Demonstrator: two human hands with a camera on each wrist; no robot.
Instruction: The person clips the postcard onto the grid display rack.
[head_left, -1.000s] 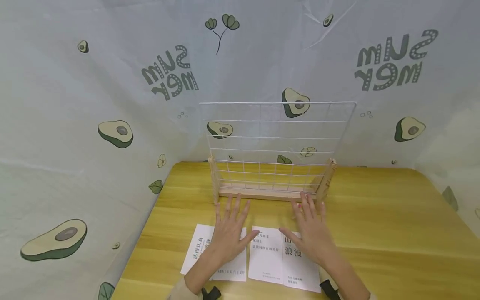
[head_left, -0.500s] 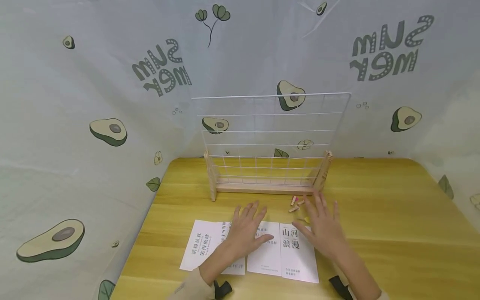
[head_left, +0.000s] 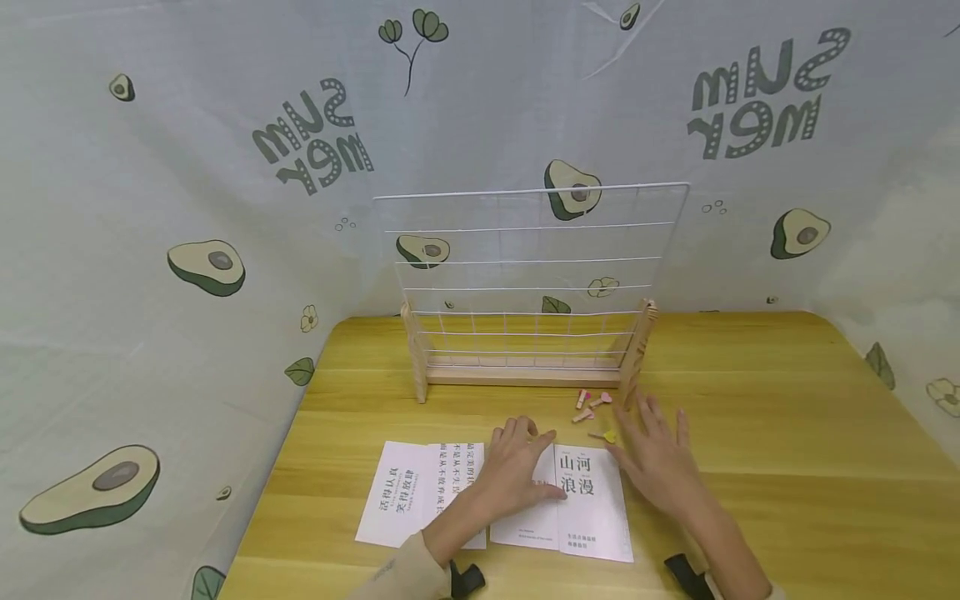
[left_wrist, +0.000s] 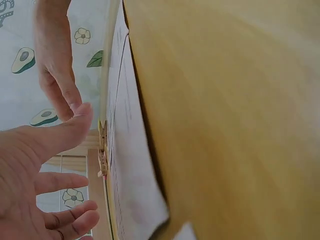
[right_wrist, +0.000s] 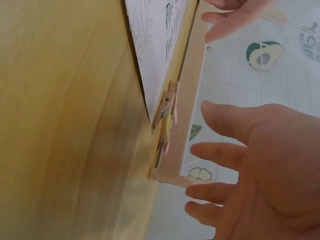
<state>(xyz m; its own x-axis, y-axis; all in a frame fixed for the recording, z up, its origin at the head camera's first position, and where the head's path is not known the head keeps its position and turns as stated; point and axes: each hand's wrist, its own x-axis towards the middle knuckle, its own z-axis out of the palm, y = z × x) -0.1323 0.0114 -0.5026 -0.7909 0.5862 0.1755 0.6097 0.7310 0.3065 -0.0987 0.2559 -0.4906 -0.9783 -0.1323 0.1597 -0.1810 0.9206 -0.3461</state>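
Observation:
Above the third white card [head_left: 523, 527] hovers my left hand [head_left: 510, 477], its fingers loosely bent and holding nothing. My right hand [head_left: 662, 467] is just right of the fourth card [head_left: 600, 525], fingers spread and nothing held; the right wrist view shows its thumb and fingers [right_wrist: 215, 192] apart. Between the cards and the rack lie several small wooden clothespins [head_left: 582, 415], some with pink trim. A yellow-trimmed clothespin [head_left: 609, 437] lies nearest the right hand. Two more cards with printed characters, the leftmost card [head_left: 390, 492] and its neighbour [head_left: 456, 479], lie on the left.
A white wire grid [head_left: 525, 262] stands upright in a wooden base [head_left: 517, 372] behind the cards. The yellow wood-grain table [head_left: 765, 433] stretches to the right. A pale curtain [head_left: 225, 350] printed with avocados hangs behind and at the left.
My left hand has moved right, from the left cards to over the third. The right hand has shifted right and slightly back towards me, uncovering the clothespins. The view has shifted a little.

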